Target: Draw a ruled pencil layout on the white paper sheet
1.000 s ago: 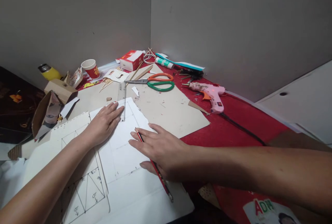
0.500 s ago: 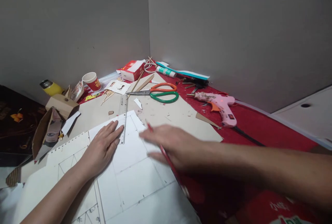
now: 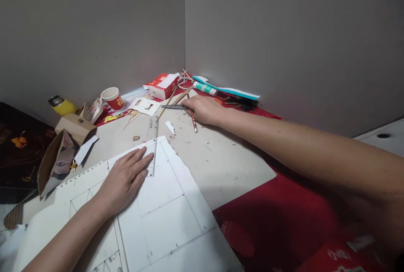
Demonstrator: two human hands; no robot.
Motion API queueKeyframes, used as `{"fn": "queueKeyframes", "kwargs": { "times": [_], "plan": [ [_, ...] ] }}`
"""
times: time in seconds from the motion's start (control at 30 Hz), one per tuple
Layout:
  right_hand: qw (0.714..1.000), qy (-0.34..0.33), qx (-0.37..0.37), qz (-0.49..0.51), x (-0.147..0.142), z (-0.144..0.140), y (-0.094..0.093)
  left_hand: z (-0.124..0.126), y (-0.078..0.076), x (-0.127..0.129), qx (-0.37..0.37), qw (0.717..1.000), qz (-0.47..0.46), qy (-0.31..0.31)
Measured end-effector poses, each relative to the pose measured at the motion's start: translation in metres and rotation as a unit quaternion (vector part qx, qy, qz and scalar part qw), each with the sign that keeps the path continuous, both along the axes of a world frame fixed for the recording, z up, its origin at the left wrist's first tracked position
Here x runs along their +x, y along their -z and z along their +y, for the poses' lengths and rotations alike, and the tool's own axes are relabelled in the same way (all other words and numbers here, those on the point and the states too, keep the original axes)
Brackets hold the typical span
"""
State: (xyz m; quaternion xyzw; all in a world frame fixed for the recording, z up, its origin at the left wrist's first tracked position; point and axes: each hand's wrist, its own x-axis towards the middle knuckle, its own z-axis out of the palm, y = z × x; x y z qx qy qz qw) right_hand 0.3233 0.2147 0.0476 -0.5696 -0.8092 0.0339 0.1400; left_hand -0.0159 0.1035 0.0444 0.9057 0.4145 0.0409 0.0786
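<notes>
My left hand (image 3: 128, 179) lies flat on the white paper (image 3: 168, 225), which bears ruled pencil lines. Its fingertips rest at the edge of a clear ruler (image 3: 152, 146). My right hand (image 3: 202, 110) reaches to the far part of the board, its fingers closed around the scissors (image 3: 173, 106) near the pivot. Only the grey blades show, pointing left; the handles are hidden under the hand. A red pencil (image 3: 192, 120) runs beneath or between the fingers of that hand, its lower end sticking out toward me; I cannot tell if it is held too.
Behind are a paper cup (image 3: 112, 99), a red and white box (image 3: 162, 86), a white and green tube (image 3: 205, 88) and skewers (image 3: 131, 116). Cardboard pieces (image 3: 75, 128) and a yellow bottle (image 3: 62, 106) stand left. The right arm hides the pink glue gun's place. Grey walls close off the back.
My right hand has moved forward from above the paper to the scissors, bringing the red pencil along. My left hand and the ruler have stayed nearly in place.
</notes>
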Motion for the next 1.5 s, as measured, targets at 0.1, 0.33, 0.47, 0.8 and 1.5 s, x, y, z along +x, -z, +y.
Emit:
{"fn": "queueKeyframes", "kwargs": {
  "times": [0.1, 0.33, 0.47, 0.8, 1.5],
  "plan": [
    [0.999, 0.026, 0.019, 0.012, 0.000, 0.002, -0.003, 0.006, -0.003, 0.004, 0.008, 1.000, 0.007, 0.003],
    [0.991, -0.115, 0.007, 0.067, -0.044, -0.084, 0.001, 0.013, -0.003, 0.007, 0.015, 1.000, 0.006, 0.026],
    [0.970, -0.208, -0.058, 0.116, -0.058, -0.120, 0.018, 0.021, -0.001, 0.009, 0.011, 0.999, -0.005, 0.052],
    [0.960, -0.233, -0.004, 0.153, -0.061, -0.127, 0.036, 0.040, 0.005, 0.017, 0.009, 0.997, -0.032, 0.075],
    [0.958, -0.234, -0.005, 0.164, -0.058, -0.130, 0.031, 0.044, 0.005, 0.012, -0.012, 0.995, -0.063, 0.083]
  ]
}}
